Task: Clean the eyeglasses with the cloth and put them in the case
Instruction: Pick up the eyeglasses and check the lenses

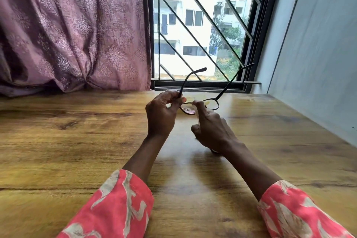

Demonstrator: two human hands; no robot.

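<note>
Dark-framed eyeglasses (213,102) are held above the wooden table (77,141), their temples open and pointing away toward the window. My left hand (161,115) pinches the frame at its left hinge. My right hand (210,129) has its fingertips on the left lens, with a blurred pale bit at the fingers that may be the cloth; I cannot tell for sure. A small dark thing peeks out under my right wrist (214,150), too hidden to name. No case is in view.
A mauve patterned curtain (73,29) hangs at the back left down to the table. A barred window (201,25) lies straight ahead, and a grey wall (318,54) bounds the table on the right.
</note>
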